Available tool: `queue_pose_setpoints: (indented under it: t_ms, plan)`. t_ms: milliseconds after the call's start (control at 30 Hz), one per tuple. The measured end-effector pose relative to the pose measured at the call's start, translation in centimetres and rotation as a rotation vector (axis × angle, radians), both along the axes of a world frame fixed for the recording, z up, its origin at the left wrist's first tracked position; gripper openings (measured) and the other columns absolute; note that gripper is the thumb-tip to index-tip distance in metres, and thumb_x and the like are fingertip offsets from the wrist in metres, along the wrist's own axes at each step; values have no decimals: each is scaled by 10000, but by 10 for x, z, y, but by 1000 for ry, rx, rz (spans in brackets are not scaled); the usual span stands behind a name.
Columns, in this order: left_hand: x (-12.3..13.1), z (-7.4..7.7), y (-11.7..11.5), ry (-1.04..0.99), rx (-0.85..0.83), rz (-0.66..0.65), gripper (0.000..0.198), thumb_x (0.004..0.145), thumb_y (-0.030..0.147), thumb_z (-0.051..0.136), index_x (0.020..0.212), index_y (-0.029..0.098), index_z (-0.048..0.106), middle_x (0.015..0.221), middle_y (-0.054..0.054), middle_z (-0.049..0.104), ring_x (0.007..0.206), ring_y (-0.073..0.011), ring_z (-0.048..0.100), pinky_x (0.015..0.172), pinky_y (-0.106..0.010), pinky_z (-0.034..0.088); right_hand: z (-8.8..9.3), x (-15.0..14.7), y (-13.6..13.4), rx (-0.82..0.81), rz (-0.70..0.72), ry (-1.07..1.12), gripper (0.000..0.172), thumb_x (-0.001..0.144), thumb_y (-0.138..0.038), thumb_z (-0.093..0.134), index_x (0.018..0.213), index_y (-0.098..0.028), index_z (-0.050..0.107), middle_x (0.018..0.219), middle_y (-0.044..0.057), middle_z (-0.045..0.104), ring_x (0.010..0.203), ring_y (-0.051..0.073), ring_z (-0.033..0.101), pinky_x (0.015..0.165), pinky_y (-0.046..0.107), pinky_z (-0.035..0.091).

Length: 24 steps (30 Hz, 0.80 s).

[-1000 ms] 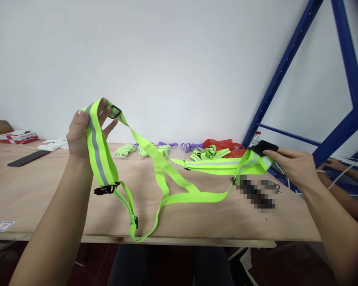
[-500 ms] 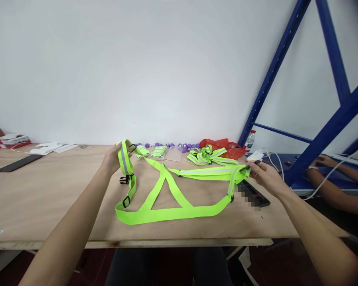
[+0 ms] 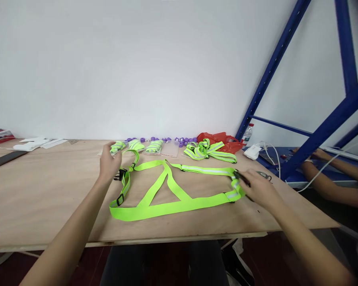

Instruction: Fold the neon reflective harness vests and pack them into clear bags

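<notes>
A neon-yellow reflective strap vest (image 3: 173,198) lies spread flat on the wooden table (image 3: 41,198). My left hand (image 3: 109,163) hovers at its left end with fingers loosely apart, just beside a black buckle (image 3: 121,174), and holds nothing. My right hand (image 3: 256,190) rests on the vest's right end, with fingers closed round the strap and a black clip (image 3: 241,177) sticking out from under them.
Folded yellow vests (image 3: 143,146), small purple parts (image 3: 181,140), a loose vest (image 3: 209,151) and a red bag (image 3: 223,141) line the far edge. A dark flat bar (image 3: 2,160) lies far left. Blue rack posts (image 3: 268,79) and another person's arms (image 3: 328,182) are at right.
Both hands came down and laid the vest flat on the table. My left hand let go of the left loop; my right hand stayed on the right end.
</notes>
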<state>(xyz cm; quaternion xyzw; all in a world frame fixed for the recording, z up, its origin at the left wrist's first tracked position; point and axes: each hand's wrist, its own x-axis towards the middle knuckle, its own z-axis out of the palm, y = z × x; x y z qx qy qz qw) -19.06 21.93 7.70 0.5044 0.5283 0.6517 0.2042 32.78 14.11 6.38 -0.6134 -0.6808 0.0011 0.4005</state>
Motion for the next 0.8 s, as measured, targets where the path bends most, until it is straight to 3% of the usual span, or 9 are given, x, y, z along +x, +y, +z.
queue_pose_setpoints:
  t_ms: [67,133,200,300,400,500,600,800]
  plan:
    - [37,-1,-30,205,105,-91,393,814,220,640,1200,238,572,1312,-88,591,1246,-298,539,1040,-415,442,-26,-20,-13,30,12,-271,189,787,-299,634,921,-242,754,807,97,684,762,272,634,733,375,492]
    - [81,-10,-60,405,53,-399,334,897,245,550,1230,249,580,1247,-82,639,1115,-264,623,975,-400,490,-48,-43,-25,40,57,-392,231,877,-328,557,970,-237,748,841,124,698,803,279,647,758,384,491]
    - [125,-24,-84,546,-14,-633,305,924,260,518,1219,250,593,1177,-78,682,1053,-252,653,949,-392,503,-61,-62,-36,36,136,-389,255,905,-399,553,1002,-258,742,853,113,716,819,281,660,783,399,505]
    - [176,-44,-100,674,-65,-768,289,920,252,509,1193,234,601,1182,-77,689,1073,-252,647,941,-388,503,-63,-67,-49,62,173,-249,253,878,-480,608,1003,-293,724,934,93,736,909,294,674,873,439,519]
    - [210,-52,-94,770,-155,-818,388,879,316,595,1256,229,564,1239,-99,661,1130,-285,623,937,-408,503,-62,-43,-56,120,7,-53,278,858,-502,635,1022,-282,673,1009,99,721,978,298,666,933,463,516]
    - [238,-54,-77,867,-159,-872,555,816,349,682,1327,219,508,1311,-118,619,1229,-320,561,996,-441,464,-69,-13,-55,-35,-80,66,511,794,-555,680,1186,-239,591,1156,123,691,1091,322,645,953,486,519]
    - [263,-57,-58,970,-173,-885,650,777,380,713,1358,212,475,1344,-142,591,1262,-368,524,1029,-521,412,-79,2,-48,-241,1,99,704,739,-556,721,1331,-235,515,1284,137,654,1202,353,605,1001,523,497]
    - [284,-65,-38,952,-161,-921,614,816,355,671,1375,207,465,1353,-152,580,1263,-377,517,1014,-525,412,-79,-2,-39,-324,221,185,613,805,-463,685,1360,-255,528,1431,101,566,1337,318,506,1129,519,392]
